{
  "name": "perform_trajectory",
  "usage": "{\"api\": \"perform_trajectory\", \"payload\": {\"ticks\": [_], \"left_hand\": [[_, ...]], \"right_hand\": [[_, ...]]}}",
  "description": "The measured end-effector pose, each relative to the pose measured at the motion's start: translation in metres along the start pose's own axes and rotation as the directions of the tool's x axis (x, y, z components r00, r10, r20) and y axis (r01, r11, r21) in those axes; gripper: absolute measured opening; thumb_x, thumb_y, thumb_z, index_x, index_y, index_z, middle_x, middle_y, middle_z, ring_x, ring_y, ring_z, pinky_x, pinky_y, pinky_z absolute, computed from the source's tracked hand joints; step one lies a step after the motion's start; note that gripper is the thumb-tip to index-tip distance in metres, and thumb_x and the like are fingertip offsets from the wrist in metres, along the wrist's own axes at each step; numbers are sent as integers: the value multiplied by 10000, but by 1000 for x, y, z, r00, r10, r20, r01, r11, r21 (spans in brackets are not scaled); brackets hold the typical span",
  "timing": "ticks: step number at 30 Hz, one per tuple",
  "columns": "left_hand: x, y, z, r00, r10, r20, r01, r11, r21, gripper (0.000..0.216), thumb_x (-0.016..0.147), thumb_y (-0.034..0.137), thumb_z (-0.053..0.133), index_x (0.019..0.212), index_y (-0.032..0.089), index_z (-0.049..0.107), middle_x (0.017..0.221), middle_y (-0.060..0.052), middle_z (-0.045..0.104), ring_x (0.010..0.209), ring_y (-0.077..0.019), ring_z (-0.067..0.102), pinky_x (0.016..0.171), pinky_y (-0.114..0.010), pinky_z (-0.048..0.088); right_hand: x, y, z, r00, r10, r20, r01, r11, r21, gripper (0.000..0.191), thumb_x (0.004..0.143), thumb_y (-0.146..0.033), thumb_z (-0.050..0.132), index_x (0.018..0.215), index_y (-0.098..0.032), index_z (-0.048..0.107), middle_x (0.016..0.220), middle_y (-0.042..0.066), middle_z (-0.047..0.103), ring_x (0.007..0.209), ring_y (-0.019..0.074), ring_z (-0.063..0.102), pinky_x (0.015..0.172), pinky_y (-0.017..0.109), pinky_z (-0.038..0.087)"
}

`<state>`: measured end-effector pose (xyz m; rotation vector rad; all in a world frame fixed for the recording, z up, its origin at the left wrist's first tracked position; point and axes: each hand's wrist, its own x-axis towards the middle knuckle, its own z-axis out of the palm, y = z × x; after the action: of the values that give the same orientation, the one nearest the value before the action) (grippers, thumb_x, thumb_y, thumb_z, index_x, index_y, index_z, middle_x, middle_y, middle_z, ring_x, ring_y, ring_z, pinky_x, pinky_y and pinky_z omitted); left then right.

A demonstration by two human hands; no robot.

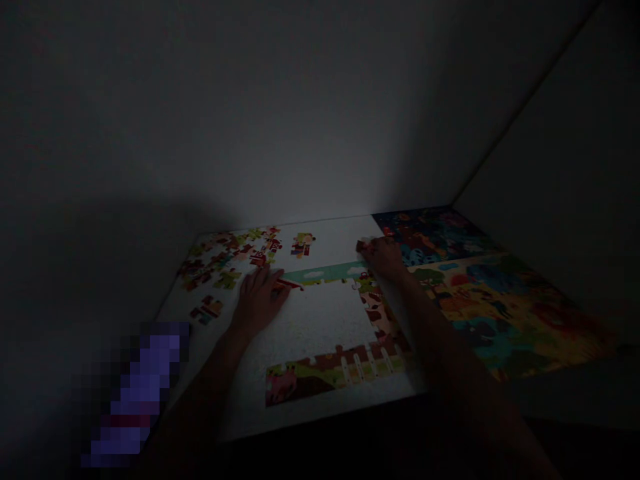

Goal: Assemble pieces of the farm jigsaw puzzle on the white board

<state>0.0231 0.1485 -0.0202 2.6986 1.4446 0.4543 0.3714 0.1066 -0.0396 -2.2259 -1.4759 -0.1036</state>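
Observation:
In dim light, a partly assembled jigsaw puzzle lies on the white table as a border of joined pieces. Its top strip is pale blue with clouds; animals and a white fence show along the right and bottom. My left hand rests with fingers spread at the border's top left corner, touching a piece with a red roof shape. Beyond the top right corner, my right hand pinches a small dark red puzzle piece between its fingertips, close to the table. Whether that piece touches the surface I cannot tell.
Loose puzzle pieces are heaped at the back left. A small joined cluster lies at the back, another at the left. Two pictures, one dark blue and one yellow, lie right. A pixelated purple shape is at lower left.

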Motion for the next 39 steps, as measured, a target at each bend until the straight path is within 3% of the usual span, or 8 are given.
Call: {"api": "perform_trajectory", "payload": {"ticks": [4,13,18,22,27,33,39], "left_hand": [[-1,0,-1,1000,-6,-10,6,1000,-7,449,928,420,512,1326,225,590,1493,-152,443,1389,-323,396,1144,-541,290],[-2,-2,-2,1000,-1,-12,0,999,-39,447,933,410,489,1335,236,578,1495,-133,444,1388,-317,392,1146,-534,296],[-2,-5,2,999,3,-39,-6,997,-77,437,915,409,525,1315,248,592,1482,-121,463,1374,-322,411,1139,-540,311],[-1,-7,5,998,5,-61,-12,993,-120,416,919,394,511,1297,247,603,1462,-121,486,1373,-320,409,1140,-557,302],[-1,-8,6,998,11,-61,-18,993,-119,400,940,369,468,1293,236,603,1461,-120,486,1372,-307,407,1143,-545,304],[0,-7,4,998,6,-58,-13,992,-123,399,944,322,448,1290,203,607,1446,-147,496,1369,-298,417,1144,-537,304],[-2,-7,2,996,17,-84,-29,989,-143,376,943,306,446,1256,203,626,1401,-128,545,1345,-285,443,1139,-525,319]], "right_hand": [[2,4,5,997,62,-40,-61,998,31,345,762,-395,668,978,-131,618,1072,188,655,1079,322,576,923,421,422],[0,2,-2,991,118,-58,-98,958,268,362,666,-363,707,912,-219,484,912,89,655,888,261,626,803,387,477],[-5,-3,-8,994,102,-33,-81,914,397,355,699,-398,635,940,-233,433,883,37,640,807,223,625,757,365,478],[-7,-7,-13,993,107,-45,-76,892,446,318,792,-490,531,950,-231,436,885,56,642,793,213,614,724,342,483],[-10,-14,-24,991,126,-49,-86,867,491,294,777,-496,560,852,-232,457,846,78,663,807,227,616,753,356,481],[-18,-17,-25,995,96,-25,-53,732,679,291,774,-484,593,844,-224,483,836,69,688,816,213,647,802,370,501],[-29,-35,-34,996,36,82,-89,512,854,346,708,-502,698,806,-235,500,810,39,702,727,188,650,776,375,523]]}}
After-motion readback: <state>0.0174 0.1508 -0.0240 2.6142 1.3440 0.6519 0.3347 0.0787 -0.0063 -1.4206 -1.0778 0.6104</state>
